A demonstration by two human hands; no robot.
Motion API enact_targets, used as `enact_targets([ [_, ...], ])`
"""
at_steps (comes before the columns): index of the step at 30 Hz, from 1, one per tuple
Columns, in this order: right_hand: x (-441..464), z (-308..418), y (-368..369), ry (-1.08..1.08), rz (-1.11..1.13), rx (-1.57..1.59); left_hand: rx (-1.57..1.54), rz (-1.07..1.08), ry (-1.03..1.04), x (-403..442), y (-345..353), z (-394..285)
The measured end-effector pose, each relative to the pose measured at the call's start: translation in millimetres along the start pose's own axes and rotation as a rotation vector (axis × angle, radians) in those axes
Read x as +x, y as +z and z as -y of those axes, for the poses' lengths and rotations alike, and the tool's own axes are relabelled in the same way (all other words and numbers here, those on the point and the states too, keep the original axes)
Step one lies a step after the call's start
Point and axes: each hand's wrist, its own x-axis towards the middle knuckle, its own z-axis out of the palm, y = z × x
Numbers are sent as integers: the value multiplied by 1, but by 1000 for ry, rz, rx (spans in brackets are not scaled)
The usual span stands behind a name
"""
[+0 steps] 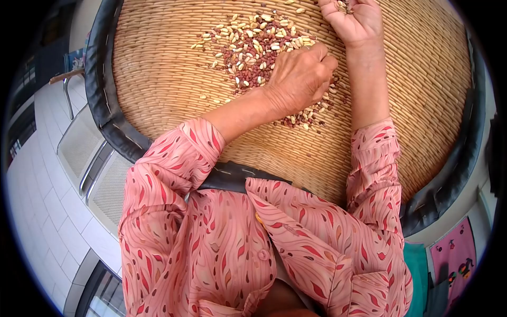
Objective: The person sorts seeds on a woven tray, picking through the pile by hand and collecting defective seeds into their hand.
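A loose heap of mixed red, cream and speckled beans (251,53) is spread on a round woven tray (163,53). My left hand (302,74) reaches across the heap with its back up. Its fingers are curled down among the beans, and the fingertips are hidden, so what they pinch cannot be made out. At the top edge, partly cut off, my right hand (355,22) is turned palm up with its fingers cupped. A few small brownish beans (344,7) lie in that palm. More beans (309,116) are scattered just below my left hand.
A black stitched rim (124,138) edges the tray, which reaches close to my patterned pink shirt (227,238). Metal perforated seats (108,185) stand on the left over a pale tiled floor (53,211). Pink printed cloth (451,259) shows at the lower right.
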Motion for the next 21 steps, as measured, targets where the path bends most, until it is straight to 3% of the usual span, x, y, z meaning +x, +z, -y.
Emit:
enact_targets([
  [9,0,1,-6,14,27,10,30,-40,-42,1,5,-9],
  [10,-2,-2,-4,-22,-47,20,41,-45,-38,3,5,-11],
  [12,-10,-4,4,122,-27,320,31,-22,-107,2,7,-15],
  [16,-8,-8,13,21,-162,125,-51,7,-117,11,0,-21],
  [21,-7,-10,8,-30,-81,-40,55,26,-153,20,-4,-34],
])
